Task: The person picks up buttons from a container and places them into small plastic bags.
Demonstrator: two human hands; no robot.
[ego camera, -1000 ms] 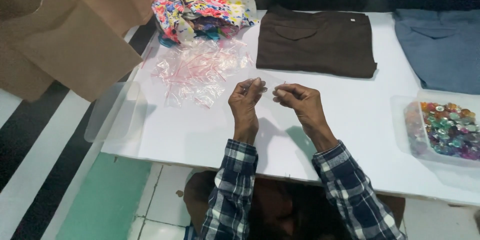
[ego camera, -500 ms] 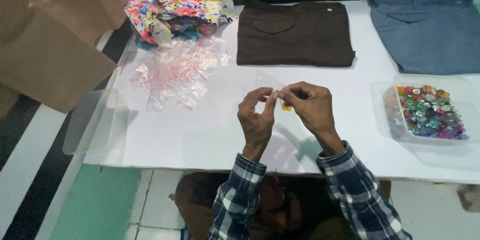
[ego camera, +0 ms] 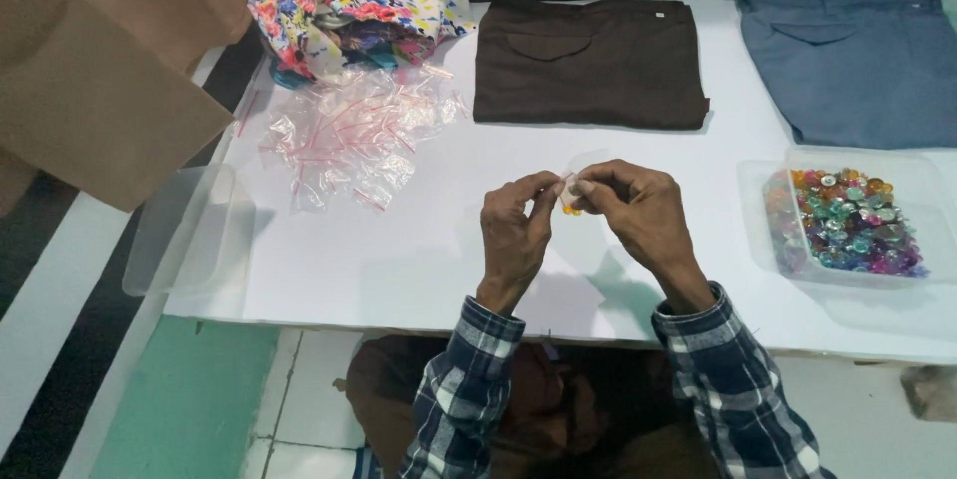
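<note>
White table (ego camera: 419,260) bears folded trousers (ego camera: 588,60), perhaps clear baggies (ego camera: 349,135), bead tray (ego camera: 847,225).

I see a small clear zip bag (ego camera: 570,185) pinched between my left hand (ego camera: 513,235) and right hand (ego camera: 638,215) above the white table (ego camera: 419,250), orange bead inside. A loose pile of clear zip bags with red seal strips (ego camera: 349,135) lies far left, just in front of the floral cloth. A brown cardboard box (ego camera: 100,80) stands off the table's left corner, flaps open. No labels, signs or screens that I can make out.
</note>
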